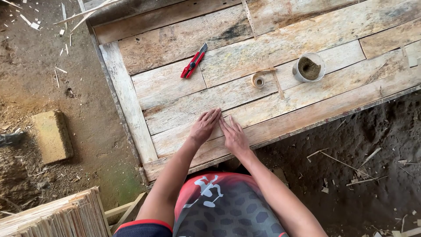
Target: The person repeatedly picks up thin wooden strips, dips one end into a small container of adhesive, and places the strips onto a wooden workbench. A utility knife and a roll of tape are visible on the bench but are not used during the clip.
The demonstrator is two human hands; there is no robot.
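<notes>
Weathered wooden planks, pale and stained, make up the workbench (175, 105), seen from the head camera looking straight down.

Left hand (204, 126): laid palm down on the planks near the bench's front edge, fingers straight and close together, pointing away from the person and slightly toward the other hand. It grips nothing; only the wood lies under it.

Right hand (234, 137): likewise flat and spread out on the planks, fingers extended and angled toward the left hand, fingertips just beside those of the left hand. It holds nothing. Whether a thin strip lies beneath the fingers cannot be told.

Utility knife (194, 61): red and black, lying on the planks well beyond the hands, toward the far left of the bench.

Tape roll (258, 80): small, tan, lying flat, with a loose strip trailing from it; beyond the right hand.

Cup (309, 67): translucent, round, filled with brownish granular matter; standing to the right of the tape roll.

Brick (53, 136): yellowish block on the dirt ground left of the bench.

Bundle of thin splints (57, 217): stacked at lower left, near the person's left arm.

Scattered wood slivers (351, 166): on the dark soil at right.
</notes>
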